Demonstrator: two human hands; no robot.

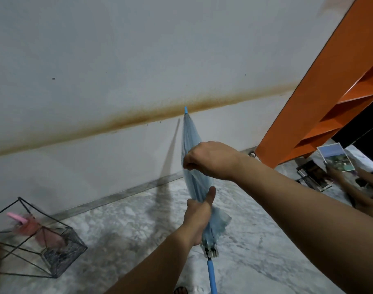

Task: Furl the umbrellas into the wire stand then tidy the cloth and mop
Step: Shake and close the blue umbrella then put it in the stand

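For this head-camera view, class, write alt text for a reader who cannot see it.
Two bare hands furl a light blue umbrella held tip-up: the left hand grips its lower canopy, the right hand pinches the fabric higher up. A wire stand holding a pink umbrella sits on the marble floor at left.

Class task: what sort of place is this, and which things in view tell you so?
Probably a home entryway or hall: a grey marbled tile floor meeting a stained white wall, an orange shelving unit, and a black wire stand holding a pink umbrella.

Orange shelf unit [321,98], stained white wall [96,71], marble floor [255,251]
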